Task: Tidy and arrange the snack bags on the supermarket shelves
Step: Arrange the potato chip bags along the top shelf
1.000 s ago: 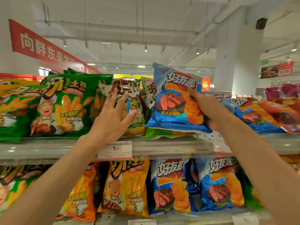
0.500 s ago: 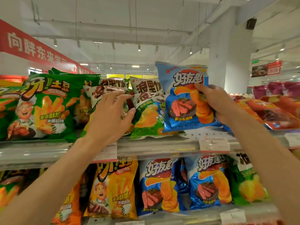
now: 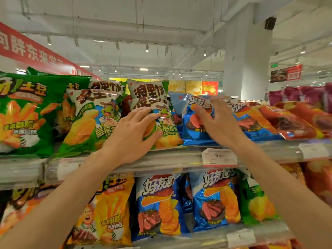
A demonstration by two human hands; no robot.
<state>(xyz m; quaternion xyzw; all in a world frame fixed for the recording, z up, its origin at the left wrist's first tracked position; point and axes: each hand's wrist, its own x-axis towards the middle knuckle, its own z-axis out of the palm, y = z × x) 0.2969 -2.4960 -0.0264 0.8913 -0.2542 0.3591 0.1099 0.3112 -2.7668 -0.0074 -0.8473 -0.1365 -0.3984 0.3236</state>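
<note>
Seating the blue snack bag [image 3: 194, 123] on the upper shelf [image 3: 170, 159], beside the green-and-white bag [image 3: 161, 126]. Right hand [image 3: 213, 123] fingers clamped on the blue bag; left hand [image 3: 131, 137] fingers apart, flat against its neighbour. Next, judged: stand it upright, facing forward.

The top shelf rail [image 3: 161, 159] is the landmark. Above it, bags stand packed edge to edge: green bag [image 3: 23, 114], white-green bag [image 3: 93, 119], blue bag [image 3: 195, 126], red bags [image 3: 296, 121]. Open air lies over their tops. Below the rail, more bags fill the lower shelf [image 3: 179, 239].
</note>
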